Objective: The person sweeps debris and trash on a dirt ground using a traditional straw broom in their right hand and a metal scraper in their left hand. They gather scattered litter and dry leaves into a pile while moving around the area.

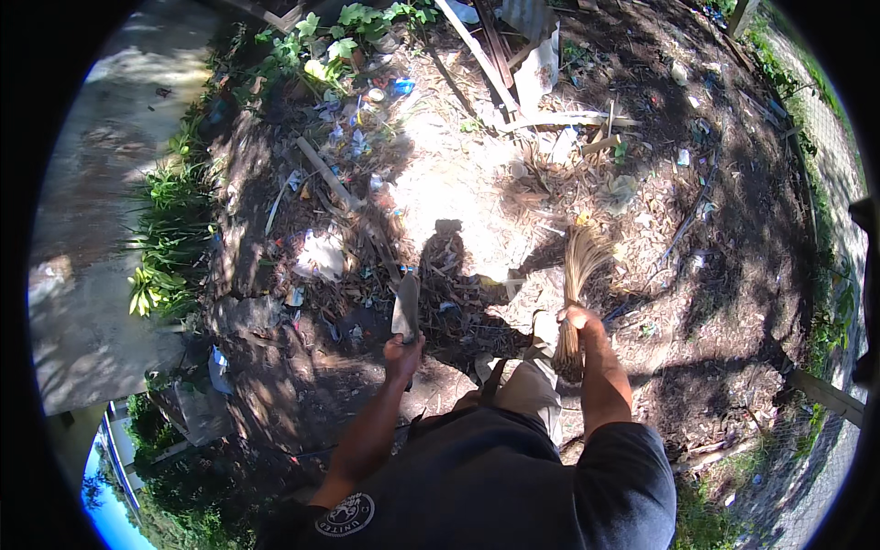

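My left hand (403, 354) grips the handle of a flat blade tool (405, 308), perhaps a trowel or a machete; its broad greyish blade points away from me. In my right hand (581, 322) is a bundled stick broom (583, 265), held around its middle, with the bristles fanned out on the far side. Ahead of both hands lies a heap of dry leaves and litter (467, 302), partly in bright sun. A crumpled white piece of litter (321, 254) rests on the ground to the left of the blade.
A long wooden stick (326, 172) lies ahead on the left. Farther off are planks (481, 62) and corrugated sheet metal (533, 20). Green plants (168, 206) border a concrete slab (103, 275) at left. Wire fencing (818, 474) runs along the right.
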`<move>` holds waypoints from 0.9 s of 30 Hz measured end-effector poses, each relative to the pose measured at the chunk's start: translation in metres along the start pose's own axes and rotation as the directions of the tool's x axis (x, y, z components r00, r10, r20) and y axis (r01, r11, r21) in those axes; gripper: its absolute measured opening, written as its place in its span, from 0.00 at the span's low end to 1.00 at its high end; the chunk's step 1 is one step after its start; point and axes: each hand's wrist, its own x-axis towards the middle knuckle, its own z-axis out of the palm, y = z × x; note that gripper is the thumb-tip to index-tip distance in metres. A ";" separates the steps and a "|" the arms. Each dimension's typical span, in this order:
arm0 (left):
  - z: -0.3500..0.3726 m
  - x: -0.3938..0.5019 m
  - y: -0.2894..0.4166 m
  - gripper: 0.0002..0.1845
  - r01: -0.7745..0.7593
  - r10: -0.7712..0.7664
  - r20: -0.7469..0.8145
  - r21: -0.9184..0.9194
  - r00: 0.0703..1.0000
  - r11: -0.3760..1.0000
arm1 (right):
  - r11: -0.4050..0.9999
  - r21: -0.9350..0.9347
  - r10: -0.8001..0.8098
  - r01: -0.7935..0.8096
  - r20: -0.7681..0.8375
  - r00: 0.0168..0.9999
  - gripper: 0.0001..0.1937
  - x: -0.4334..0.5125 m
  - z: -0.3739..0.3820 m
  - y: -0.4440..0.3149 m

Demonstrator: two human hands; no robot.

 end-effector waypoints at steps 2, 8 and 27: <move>-0.004 -0.010 0.003 0.07 0.007 0.008 -0.092 0.166 0.996 0.986 | 0.986 -0.115 -0.092 0.119 0.215 0.972 0.07 0.051 0.039 -0.009; 0.001 -0.040 0.026 0.15 0.269 -0.211 -0.206 0.320 0.956 0.908 | 0.712 -0.654 0.054 0.257 0.416 0.908 0.12 0.075 0.185 -0.063; 0.210 0.073 -0.008 0.13 -0.461 0.028 0.543 0.682 0.839 0.568 | 0.512 -0.745 -0.091 -0.427 -0.542 0.836 0.51 -0.176 -0.073 0.028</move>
